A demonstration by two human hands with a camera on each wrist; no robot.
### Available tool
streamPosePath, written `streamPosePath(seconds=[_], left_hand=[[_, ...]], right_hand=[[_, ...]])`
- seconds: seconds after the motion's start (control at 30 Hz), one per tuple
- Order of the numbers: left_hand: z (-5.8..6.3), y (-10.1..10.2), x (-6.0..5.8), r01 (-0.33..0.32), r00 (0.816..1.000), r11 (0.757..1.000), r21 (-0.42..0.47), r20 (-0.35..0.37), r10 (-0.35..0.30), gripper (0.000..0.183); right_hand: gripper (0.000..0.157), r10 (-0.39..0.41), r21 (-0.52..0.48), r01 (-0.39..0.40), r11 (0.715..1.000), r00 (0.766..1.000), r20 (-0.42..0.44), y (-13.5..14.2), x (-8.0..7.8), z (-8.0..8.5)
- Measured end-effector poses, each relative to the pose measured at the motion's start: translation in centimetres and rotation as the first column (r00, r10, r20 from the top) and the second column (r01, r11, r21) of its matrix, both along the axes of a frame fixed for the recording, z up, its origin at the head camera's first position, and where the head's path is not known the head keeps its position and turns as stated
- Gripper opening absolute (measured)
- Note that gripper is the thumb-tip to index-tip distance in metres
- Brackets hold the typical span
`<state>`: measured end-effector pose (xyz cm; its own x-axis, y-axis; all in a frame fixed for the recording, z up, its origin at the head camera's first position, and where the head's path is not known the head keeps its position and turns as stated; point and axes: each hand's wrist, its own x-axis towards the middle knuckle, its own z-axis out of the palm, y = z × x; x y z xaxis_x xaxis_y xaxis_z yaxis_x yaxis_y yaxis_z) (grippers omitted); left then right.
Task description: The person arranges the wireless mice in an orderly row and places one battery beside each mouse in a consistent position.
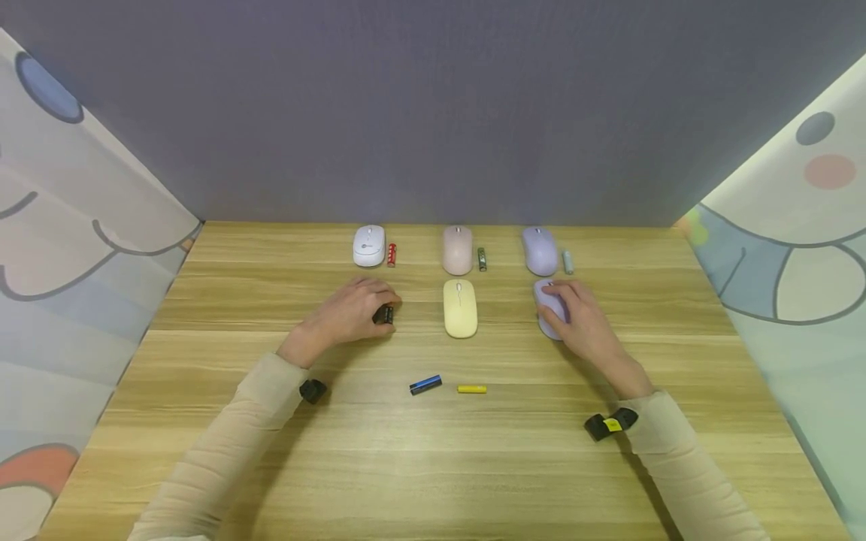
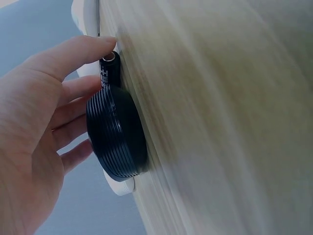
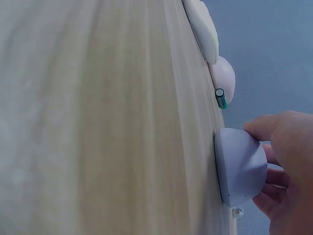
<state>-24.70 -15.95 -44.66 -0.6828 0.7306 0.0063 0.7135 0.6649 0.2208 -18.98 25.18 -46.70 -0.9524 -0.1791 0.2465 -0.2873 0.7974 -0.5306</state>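
On the left, my left hand is at a black mouse with a black battery lying close along its right side. In the left wrist view the thumb and a finger pinch this battery, while the other fingers sit behind the ribbed black mouse. My right hand grips a light purple mouse, which rests on the table; in the right wrist view thumb and fingers curve round this mouse. Between the hands lies a yellow mouse.
Along the back stand a white mouse with a red battery, a pink mouse with a green battery, and another purple mouse with a pale battery. Blue batteries and a yellow battery lie nearer.
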Motion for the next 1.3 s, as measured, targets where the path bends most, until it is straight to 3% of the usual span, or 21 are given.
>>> streamPosePath(seconds=[0.37,0.8,1.07,1.3], left_hand=[[-0.4,-0.6,0.2,-0.044,0.999,0.998,0.036,0.0,0.044,0.059],[-0.2,-1.9,1.0,-0.094,0.995,0.988,0.121,-0.012,0.096,0.067],[-0.1,-2.3,1.5,-0.141,0.99,0.982,0.127,0.008,0.141,0.072],[-0.2,-2.6,1.8,-0.173,0.985,0.979,0.112,0.015,0.172,0.072]], right_hand=[[0.037,-0.006,-0.012,0.007,1.0,0.999,0.035,0.0,0.1,0.2],[0.04,0.051,0.007,-0.051,0.999,0.999,-0.011,0.1,0.3,0.3],[0.047,0.071,0.008,-0.07,0.998,0.995,-0.071,0.3,0.4,-0.1],[0.05,0.11,0.026,-0.107,0.994,0.979,-0.174,0.1,0.5,-0.3]])
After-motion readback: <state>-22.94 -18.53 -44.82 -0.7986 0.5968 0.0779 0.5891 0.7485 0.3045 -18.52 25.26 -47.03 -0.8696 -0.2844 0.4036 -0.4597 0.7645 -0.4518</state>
